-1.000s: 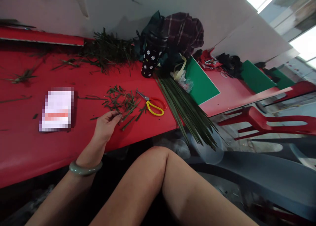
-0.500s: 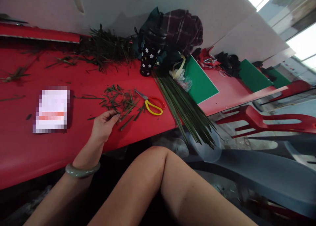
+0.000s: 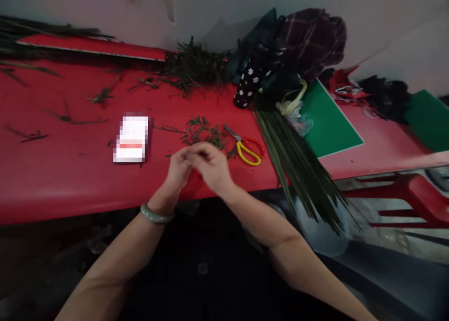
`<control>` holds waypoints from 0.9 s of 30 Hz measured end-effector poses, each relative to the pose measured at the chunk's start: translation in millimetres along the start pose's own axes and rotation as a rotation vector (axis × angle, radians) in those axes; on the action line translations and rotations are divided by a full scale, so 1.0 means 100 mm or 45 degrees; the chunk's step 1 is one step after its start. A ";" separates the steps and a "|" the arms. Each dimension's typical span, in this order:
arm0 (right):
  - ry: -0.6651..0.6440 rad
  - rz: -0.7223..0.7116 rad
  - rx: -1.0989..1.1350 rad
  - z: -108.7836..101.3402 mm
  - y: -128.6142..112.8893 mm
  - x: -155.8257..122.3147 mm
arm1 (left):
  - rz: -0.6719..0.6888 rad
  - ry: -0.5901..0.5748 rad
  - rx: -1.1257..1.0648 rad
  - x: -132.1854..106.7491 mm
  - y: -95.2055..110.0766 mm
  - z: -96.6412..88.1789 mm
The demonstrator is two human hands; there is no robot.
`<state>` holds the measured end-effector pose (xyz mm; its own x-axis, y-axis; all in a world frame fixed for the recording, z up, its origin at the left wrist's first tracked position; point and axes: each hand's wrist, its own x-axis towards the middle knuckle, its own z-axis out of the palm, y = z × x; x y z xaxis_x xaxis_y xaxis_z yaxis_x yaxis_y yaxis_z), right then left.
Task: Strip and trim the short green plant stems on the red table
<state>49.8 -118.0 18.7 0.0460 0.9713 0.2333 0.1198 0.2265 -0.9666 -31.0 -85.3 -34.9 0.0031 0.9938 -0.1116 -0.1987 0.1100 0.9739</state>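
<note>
My left hand (image 3: 179, 165), with a green bangle (image 3: 156, 215) on its wrist, meets my right hand (image 3: 212, 165) over the front part of the red table (image 3: 70, 176). The fingertips of both hands are pinched together, and whatever lies between them is too small and blurred to make out. Just behind them lies a scatter of cut green leaf pieces (image 3: 203, 130). Scissors (image 3: 247, 148) with one yellow and one red handle rest to the right of the pieces, blades pointing away to the left. Neither hand touches the scissors.
Long green leaf strips (image 3: 298, 162) hang over the table edge at right. A flowered black tumbler (image 3: 248, 84) stands behind them, near a green board (image 3: 329, 124). A blurred-out white device (image 3: 131, 138) lies left. A leaf heap (image 3: 199, 68) sits by the wall, and a red chair (image 3: 424, 199) stands right.
My right hand has come in from the right, where only its arm showed, and joined my left hand at the fingertips. The view has turned, shifting the table's things to the right.
</note>
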 end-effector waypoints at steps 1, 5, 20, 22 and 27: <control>0.133 0.023 -0.044 -0.11 0.11 0.04 | 0.000 -0.022 -0.015 0.01 -0.01 0.00; 0.196 -0.054 -0.332 -0.44 0.54 0.09 | -0.016 -0.102 -0.195 0.05 -0.04 0.02; -0.017 -0.158 -0.478 -0.46 0.72 0.05 | -0.025 -0.200 -0.102 0.01 -0.02 0.03; -0.018 -0.159 -0.487 -0.46 0.70 0.05 | -0.016 -0.196 -0.062 0.01 -0.03 0.04; -0.009 -0.152 -0.516 -0.45 0.66 0.04 | -0.012 -0.120 -0.045 0.01 -0.05 0.05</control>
<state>102.1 -102.3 -39.7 0.0012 0.9407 0.3391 0.5040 0.2923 -0.8127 -25.5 -84.6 -38.5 0.0971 0.9903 -0.0996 -0.2327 0.1199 0.9651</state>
